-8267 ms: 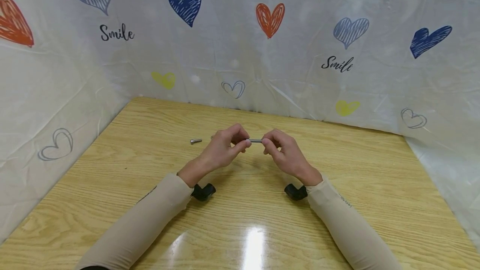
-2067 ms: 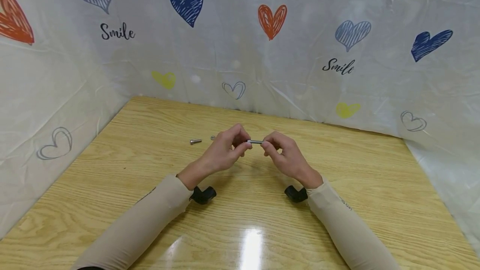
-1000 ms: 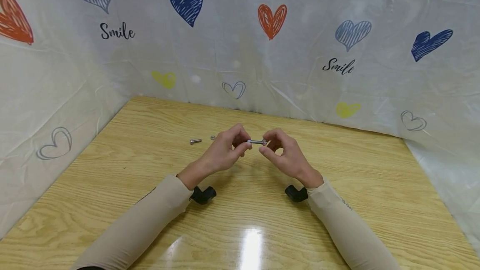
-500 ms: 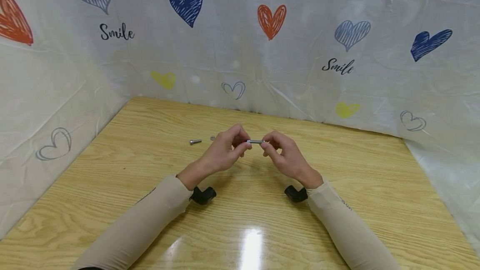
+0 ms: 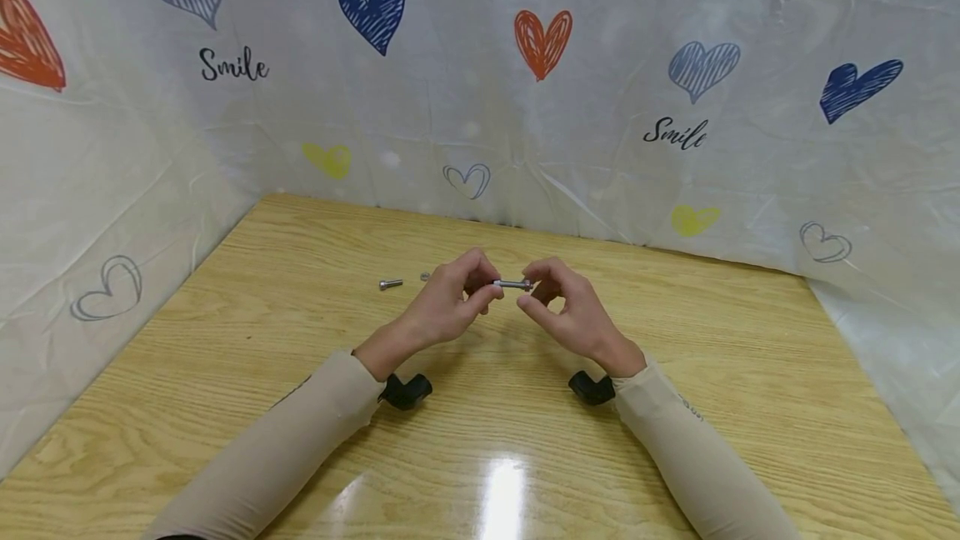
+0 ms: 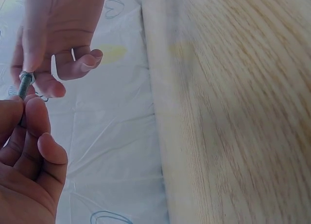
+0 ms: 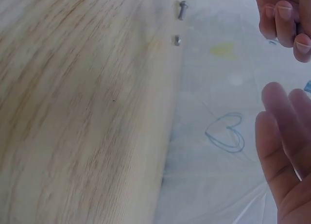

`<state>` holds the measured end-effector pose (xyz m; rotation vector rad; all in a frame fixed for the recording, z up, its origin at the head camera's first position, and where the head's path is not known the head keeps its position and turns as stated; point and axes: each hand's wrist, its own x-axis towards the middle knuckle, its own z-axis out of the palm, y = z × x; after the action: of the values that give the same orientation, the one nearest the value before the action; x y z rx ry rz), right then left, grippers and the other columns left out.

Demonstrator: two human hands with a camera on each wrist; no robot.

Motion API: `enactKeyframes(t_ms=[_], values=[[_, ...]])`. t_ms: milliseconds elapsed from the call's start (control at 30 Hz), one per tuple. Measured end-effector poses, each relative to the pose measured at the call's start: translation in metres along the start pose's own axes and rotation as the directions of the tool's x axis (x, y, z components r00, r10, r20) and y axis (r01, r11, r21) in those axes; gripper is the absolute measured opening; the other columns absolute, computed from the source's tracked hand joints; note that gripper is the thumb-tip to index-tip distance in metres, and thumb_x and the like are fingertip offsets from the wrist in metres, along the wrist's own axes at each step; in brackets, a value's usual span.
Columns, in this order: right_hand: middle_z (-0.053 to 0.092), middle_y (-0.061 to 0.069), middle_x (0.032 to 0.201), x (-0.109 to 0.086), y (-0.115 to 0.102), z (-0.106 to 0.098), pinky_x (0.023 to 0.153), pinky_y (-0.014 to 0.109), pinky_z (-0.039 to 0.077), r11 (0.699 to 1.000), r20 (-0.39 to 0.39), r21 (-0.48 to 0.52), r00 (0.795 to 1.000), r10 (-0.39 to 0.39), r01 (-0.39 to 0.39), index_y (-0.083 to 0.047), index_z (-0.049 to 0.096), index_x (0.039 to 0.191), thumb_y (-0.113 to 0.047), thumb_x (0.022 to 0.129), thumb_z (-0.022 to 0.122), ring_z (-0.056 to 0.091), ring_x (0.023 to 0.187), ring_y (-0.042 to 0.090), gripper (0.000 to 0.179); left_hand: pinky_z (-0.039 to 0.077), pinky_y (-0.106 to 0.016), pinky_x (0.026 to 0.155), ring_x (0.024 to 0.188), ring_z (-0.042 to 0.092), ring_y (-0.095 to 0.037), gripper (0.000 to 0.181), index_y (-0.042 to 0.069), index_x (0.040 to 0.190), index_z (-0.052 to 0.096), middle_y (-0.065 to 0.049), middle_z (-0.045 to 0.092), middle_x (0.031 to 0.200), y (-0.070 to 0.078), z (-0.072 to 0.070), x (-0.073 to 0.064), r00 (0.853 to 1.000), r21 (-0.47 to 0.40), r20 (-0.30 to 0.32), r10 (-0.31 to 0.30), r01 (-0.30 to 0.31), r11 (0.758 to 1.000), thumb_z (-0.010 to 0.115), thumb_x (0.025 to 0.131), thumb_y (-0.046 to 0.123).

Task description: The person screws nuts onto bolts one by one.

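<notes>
Thumb and fingertips of my left hand (image 5: 448, 300) pinch one end of a threaded metal bolt (image 5: 512, 283), held level above the table. At the bolt's right end sits a small nut (image 5: 528, 285); the left wrist view shows the nut (image 6: 29, 77) on the thread. My right hand (image 5: 576, 317) surrounds that end, its thumb and index finger spread apart on either side of the nut. The left fingers hide the pinched end of the bolt.
Left of the hands, a second bolt (image 5: 391, 283) lies on the wooden table (image 5: 480, 432), with a loose nut (image 5: 425, 276) beside it. A white cloth printed with hearts (image 5: 465, 107) hangs behind the table. Black wrist mounts (image 5: 407, 391) hang under both wrists.
The right thumb and index finger closed over the nut half a second ago and are now parted, baring it, as they were one second ago. My left hand keeps its hold.
</notes>
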<state>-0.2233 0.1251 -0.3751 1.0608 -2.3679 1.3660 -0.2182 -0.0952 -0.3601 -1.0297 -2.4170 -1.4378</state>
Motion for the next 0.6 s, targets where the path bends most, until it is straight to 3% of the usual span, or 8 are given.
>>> enactKeyframes(t_ms=[133, 200, 333, 500, 600], values=[[0.062, 0.013, 0.094, 0.0010, 0.0051, 0.0031, 0.066, 0.035, 0.052, 0.999, -0.014, 0.003, 0.999, -0.035, 0.035, -0.003, 0.053, 0.114, 0.003, 0.090, 0.063, 0.062, 0.069, 0.023, 0.027, 0.046, -0.028, 0.053, 0.058, 0.055, -0.014, 0.005, 0.009, 0.097, 0.053, -0.004, 0.059, 0.072, -0.0011, 0.0001, 0.0000, 1.000, 0.006, -0.003, 0.004, -0.004, 1.000, 0.058, 0.096, 0.007], [0.062, 0.014, 0.091, 0.0010, 0.0058, 0.0039, 0.065, 0.037, 0.052, 0.999, -0.017, 0.013, 0.999, -0.050, 0.051, -0.001, 0.052, 0.114, 0.005, 0.090, 0.062, 0.062, 0.068, 0.027, 0.027, 0.046, -0.028, 0.053, 0.058, 0.056, -0.018, 0.005, 0.009, 0.098, 0.053, 0.000, 0.058, 0.073, -0.0017, 0.0002, -0.0001, 1.000, 0.005, -0.005, 0.005, -0.005, 1.000, 0.058, 0.096, 0.007], [0.061, 0.008, 0.091, 0.0005, 0.0065, 0.0033, 0.064, 0.035, 0.053, 0.998, -0.011, 0.018, 0.998, -0.068, 0.068, -0.004, 0.054, 0.113, 0.000, 0.093, 0.060, 0.063, 0.070, 0.026, 0.021, 0.046, -0.028, 0.053, 0.060, 0.058, -0.028, 0.005, 0.009, 0.098, 0.053, 0.001, 0.058, 0.073, -0.0023, 0.0003, -0.0002, 1.000, -0.003, -0.006, 0.010, -0.010, 1.000, 0.058, 0.096, 0.007], [0.060, 0.003, 0.088, 0.0008, 0.0063, 0.0024, 0.063, 0.031, 0.050, 0.997, -0.008, -0.016, 0.997, -0.078, 0.078, -0.010, 0.059, 0.103, -0.009, 0.098, 0.054, 0.061, 0.071, 0.019, 0.007, 0.046, -0.029, 0.053, 0.059, 0.058, -0.027, 0.005, 0.009, 0.097, 0.053, 0.001, 0.058, 0.073, -0.0023, 0.0007, -0.0001, 1.000, -0.008, -0.010, 0.018, -0.018, 1.000, 0.058, 0.096, 0.007], [0.059, 0.002, 0.084, 0.0013, 0.0068, 0.0023, 0.064, 0.030, 0.048, 0.997, -0.013, -0.036, 0.997, -0.075, 0.074, -0.013, 0.061, 0.097, -0.014, 0.100, 0.051, 0.058, 0.072, 0.016, 0.011, 0.046, -0.028, 0.053, 0.060, 0.058, -0.028, 0.005, 0.009, 0.097, 0.053, 0.001, 0.058, 0.074, -0.0019, 0.0009, -0.0002, 1.000, -0.012, -0.004, 0.020, -0.020, 1.000, 0.058, 0.096, 0.007]])
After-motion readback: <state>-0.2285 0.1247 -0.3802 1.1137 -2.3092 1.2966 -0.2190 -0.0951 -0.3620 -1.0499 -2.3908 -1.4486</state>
